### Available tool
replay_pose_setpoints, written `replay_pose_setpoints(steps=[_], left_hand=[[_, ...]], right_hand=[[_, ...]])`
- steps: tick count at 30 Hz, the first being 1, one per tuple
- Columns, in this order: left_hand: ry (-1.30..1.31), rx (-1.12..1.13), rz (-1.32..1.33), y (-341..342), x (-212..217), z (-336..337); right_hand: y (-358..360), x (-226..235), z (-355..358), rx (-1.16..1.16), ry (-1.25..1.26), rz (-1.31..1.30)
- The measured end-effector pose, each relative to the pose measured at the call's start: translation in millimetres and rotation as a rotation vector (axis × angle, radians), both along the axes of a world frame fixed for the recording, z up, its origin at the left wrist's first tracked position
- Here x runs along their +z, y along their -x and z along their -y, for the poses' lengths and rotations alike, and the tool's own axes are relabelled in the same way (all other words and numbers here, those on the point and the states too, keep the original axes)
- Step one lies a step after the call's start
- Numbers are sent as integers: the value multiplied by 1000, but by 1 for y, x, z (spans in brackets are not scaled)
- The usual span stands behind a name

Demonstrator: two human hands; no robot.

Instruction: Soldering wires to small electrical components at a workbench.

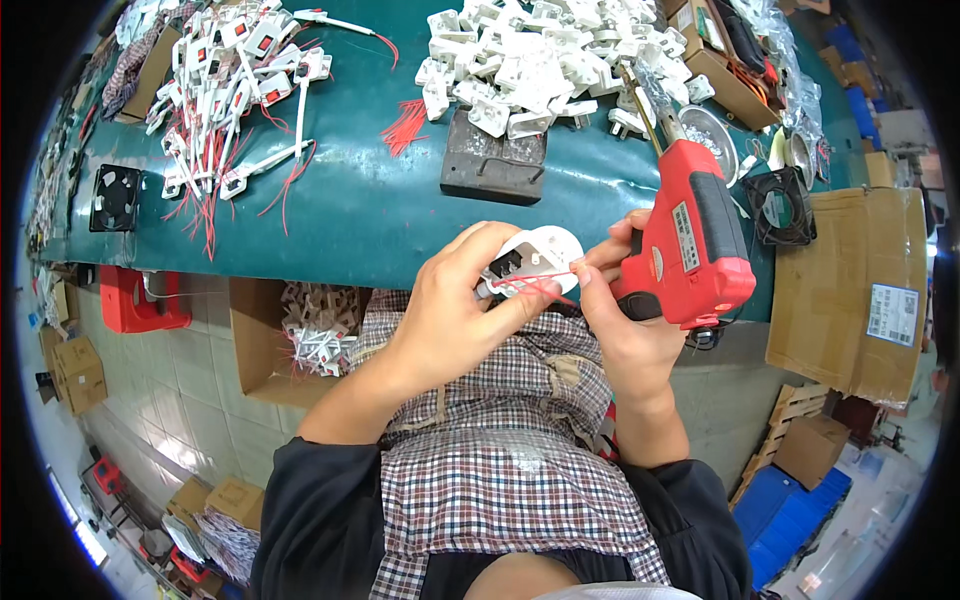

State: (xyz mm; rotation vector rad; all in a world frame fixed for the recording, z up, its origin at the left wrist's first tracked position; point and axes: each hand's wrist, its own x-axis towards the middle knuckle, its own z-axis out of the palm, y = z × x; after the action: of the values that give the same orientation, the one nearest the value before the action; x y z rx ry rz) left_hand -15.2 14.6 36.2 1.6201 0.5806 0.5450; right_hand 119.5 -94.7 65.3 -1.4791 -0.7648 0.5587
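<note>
My left hand is closed around a white plastic housing, its hollow side turned up. Inside the housing sits a black switch, and thin red wires run across it. With thumb and fingertip, my right hand pinches the wire ends at the housing's right edge. The same hand also holds a red and black soldering gun, whose slim metal tip points away from me. The right hand's lower fingers are partly hidden behind the tool.
A dark metal block with a handle stands on the green table, before a heap of white housings. Wired switch assemblies pile up at the left, by a small black fan. Cardboard stands at the right.
</note>
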Motion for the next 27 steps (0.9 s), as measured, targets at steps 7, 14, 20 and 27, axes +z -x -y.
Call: replay_pose_setpoints(steps=[7, 14, 20, 27], left_hand=[[309, 10, 27, 7, -3, -1], [314, 74, 124, 4, -6, 3], [74, 107, 74, 0, -11, 6], [-215, 249, -30, -11, -27, 7]], right_hand=[[0, 1, 4, 80, 45, 14], [-2, -9, 9, 77, 91, 21], [-5, -20, 11, 13, 105, 51], [-11, -14, 53, -100, 204, 146]])
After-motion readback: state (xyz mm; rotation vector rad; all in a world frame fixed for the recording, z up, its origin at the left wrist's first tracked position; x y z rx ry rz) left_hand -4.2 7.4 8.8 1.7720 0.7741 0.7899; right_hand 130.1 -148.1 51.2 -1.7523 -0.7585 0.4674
